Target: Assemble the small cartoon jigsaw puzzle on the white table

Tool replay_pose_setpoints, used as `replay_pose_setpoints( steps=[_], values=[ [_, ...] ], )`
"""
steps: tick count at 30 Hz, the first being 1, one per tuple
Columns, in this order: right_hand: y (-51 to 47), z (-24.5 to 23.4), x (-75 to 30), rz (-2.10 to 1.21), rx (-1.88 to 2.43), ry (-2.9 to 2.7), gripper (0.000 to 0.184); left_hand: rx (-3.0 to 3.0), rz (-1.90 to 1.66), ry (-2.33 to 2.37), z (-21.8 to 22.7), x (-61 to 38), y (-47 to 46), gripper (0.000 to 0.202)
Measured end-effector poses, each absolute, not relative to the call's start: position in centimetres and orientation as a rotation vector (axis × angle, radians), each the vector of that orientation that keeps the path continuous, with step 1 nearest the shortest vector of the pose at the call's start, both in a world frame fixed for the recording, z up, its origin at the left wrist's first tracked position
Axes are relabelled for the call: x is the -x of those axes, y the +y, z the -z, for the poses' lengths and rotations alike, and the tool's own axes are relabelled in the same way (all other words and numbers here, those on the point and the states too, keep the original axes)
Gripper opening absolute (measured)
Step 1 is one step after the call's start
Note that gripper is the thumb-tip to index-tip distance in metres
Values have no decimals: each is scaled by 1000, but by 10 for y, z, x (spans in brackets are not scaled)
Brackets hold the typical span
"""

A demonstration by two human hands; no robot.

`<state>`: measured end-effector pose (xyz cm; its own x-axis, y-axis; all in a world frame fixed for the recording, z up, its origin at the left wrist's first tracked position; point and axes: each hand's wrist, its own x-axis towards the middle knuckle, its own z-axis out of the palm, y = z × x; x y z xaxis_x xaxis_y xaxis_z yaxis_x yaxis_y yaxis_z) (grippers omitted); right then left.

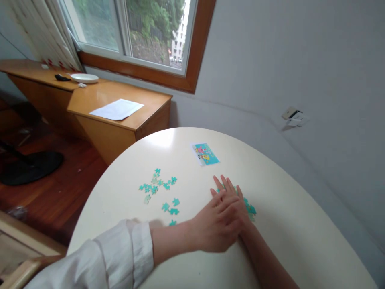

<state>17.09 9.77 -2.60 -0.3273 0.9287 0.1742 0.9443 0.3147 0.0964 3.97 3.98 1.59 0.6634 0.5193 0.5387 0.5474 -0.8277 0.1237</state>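
My right hand (231,188) lies flat, fingers spread, over a cluster of joined jigsaw puzzle pieces (250,208). Much of that cluster is hidden under the palm and fingers. Across the back of it rests my left hand (218,220), its fingers bent and close together over the right hand near the knuckles and wrist. Left of the hands, loose teal and pale green puzzle pieces (154,188) are scattered, with several more pieces (173,211) closer to my left forearm. Beyond the hands lies a picture card (207,154) with cartoon figures on turquoise.
The round white table (192,269) meets the wall at the right. A wooden desk (153,100) by the window bears a sheet of paper (118,109) and a white plate (84,78). A black round base (33,168) stands on the floor at left.
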Motion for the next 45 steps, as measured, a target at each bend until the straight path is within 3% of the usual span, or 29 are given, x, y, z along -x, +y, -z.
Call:
replay_pose_setpoints(
  steps=[4, 8, 15, 22, 28, 38, 45],
  values=[
    [99, 20, -167, 212, 1791, -2516, 50, 2774, 733, -1292, -18, -8, 16, 65],
    [98, 16, -162, 164, 1822, -2475, 50, 2540, 564, -1693, -7, 45, 1, 78],
    [97, 16, -162, 159, 1814, -2464, 50, 2141, 370, -2328, 7, 130, 15, 75],
    [97, 15, -162, 98, 1825, -2468, 51, 2592, 195, -2142, -3, 134, 70, 69],
    [99, 17, -163, 43, 1806, -2449, 52, 2824, 81, -2040, -18, 111, 58, 65],
    [97, 13, -162, 4, 1854, -2456, 51, 2642, 133, -1882, -3, 67, 18, 83],
    [98, 15, -162, 37, 1857, -2470, 52, 2617, 134, -1912, 1, 58, 31, 79]
  ],
)
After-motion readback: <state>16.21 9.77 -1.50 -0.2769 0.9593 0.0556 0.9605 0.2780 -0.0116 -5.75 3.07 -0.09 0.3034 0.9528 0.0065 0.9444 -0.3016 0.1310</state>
